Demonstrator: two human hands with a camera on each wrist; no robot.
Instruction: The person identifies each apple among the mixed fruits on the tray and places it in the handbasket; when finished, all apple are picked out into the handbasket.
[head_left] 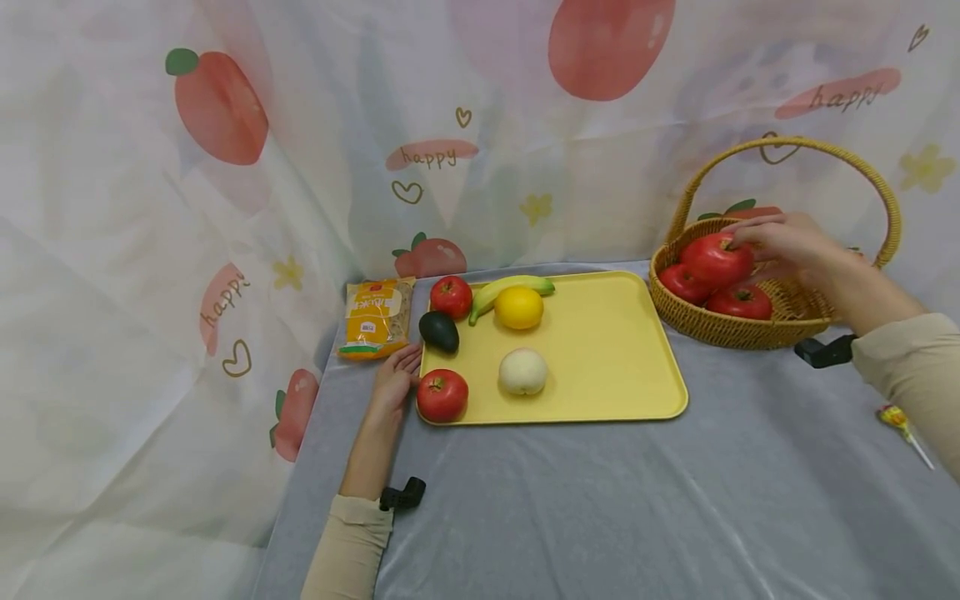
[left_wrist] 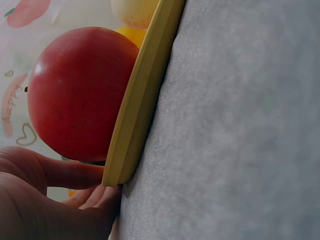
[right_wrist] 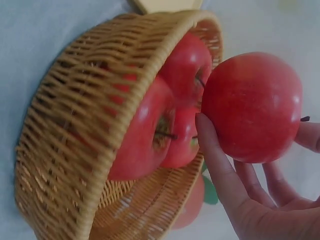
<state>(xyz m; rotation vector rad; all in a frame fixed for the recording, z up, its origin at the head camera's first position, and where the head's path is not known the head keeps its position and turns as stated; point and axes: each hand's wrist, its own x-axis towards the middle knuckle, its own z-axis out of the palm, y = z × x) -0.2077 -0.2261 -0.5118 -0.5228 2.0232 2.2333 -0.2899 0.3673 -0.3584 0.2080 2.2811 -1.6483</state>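
Right of the yellow tray (head_left: 600, 358), in the head view, the right hand (head_left: 795, 246) holds a red apple (head_left: 717, 260) above the wicker basket (head_left: 720, 332), while the left hand (head_left: 393, 383) is at the tray's left edge, near a packet (head_left: 375, 318) beside that edge. In the left wrist view, this hand is partly closed, thumb at the tray's rim and fingers against its outer wall, seemingly pinching it lightly; a large apple (left_wrist: 85, 95) sits just inside that rim. In the right wrist view, the fingers part only as wide as the held apple, thumb near its stem, with three basket apples (right_wrist: 145, 130) close by. It looks firm, smooth and perhaps slippery, probably fairly light; its widest part should give surer hold than the thin stem. The tray seems stiff, best taken by its rim.
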